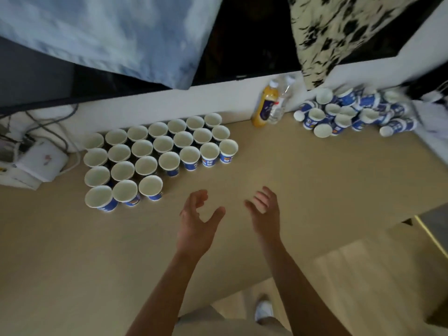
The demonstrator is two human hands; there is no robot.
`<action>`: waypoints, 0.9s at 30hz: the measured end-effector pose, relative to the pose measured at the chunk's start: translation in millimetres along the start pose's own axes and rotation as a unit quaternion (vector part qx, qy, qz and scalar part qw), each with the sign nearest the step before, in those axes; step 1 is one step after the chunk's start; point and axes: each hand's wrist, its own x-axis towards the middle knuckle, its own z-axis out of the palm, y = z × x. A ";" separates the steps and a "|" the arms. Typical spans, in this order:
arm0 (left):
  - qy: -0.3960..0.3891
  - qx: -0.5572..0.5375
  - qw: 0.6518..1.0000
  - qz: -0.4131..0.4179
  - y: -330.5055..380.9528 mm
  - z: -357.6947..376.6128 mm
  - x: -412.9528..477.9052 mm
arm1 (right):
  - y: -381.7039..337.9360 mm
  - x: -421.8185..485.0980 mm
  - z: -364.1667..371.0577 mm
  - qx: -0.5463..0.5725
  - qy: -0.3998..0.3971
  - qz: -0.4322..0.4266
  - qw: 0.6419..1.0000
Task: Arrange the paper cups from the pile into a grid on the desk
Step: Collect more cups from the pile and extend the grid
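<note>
Several grey cables [48, 122] trail along the wall to a white box [41, 161] at the far left edge of the desk [315, 180], a pale wood-coloured top that runs along a white wall [169, 100]. Above that corner hangs a light blue cloth [109, 32], with a black panel [254, 37] beside it. Right of the box stands the grid of paper cups [155, 154], blue-sided, white inside and all upright with mouths up: three full rows of seven, rims nearly touching, and a nearest row of just three cups at its left end. Near the grid's right front, both bare hands hover above the bare desk, palms turned toward each other and well apart from any cup. The left hand [196, 221] is spread wide, thumb out, holding nothing; the right hand [264, 212] has loosely bent fingers and is also empty. Farther back against the wall stand an orange juice bottle [263, 105] and a clear bottle [278, 110], touching. A black-and-cream patterned cloth [339, 32] hangs over them. At the far right the pile of cups [351, 112] lies tumbled, most on their sides. Below the desk's near edge, a white shoe [264, 309] rests on light flooring [363, 275].
</note>
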 end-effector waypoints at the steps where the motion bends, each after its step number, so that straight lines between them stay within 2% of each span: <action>1: -0.001 0.000 1.000 0.007 9.1 14.4 -5.4 | -4.6 3.4 -15.5 0.013 0.001 0.000 1.000; 10: -0.016 -0.016 0.998 0.064 85.3 165.1 -62.7 | -68.7 52.6 -172.9 0.157 0.000 -0.007 0.988; 14: -0.018 -0.029 0.997 0.070 107.4 222.1 -81.2 | -76.0 62.3 -235.6 0.149 0.005 -0.008 0.989; 20: -0.080 -0.007 0.993 0.091 143.1 306.8 -98.9 | -77.0 68.7 -319.0 0.138 0.047 0.013 0.989; 27: -0.131 -0.013 0.988 0.086 163.2 395.7 -78.4 | -57.7 105.3 -395.0 0.084 0.102 0.031 0.991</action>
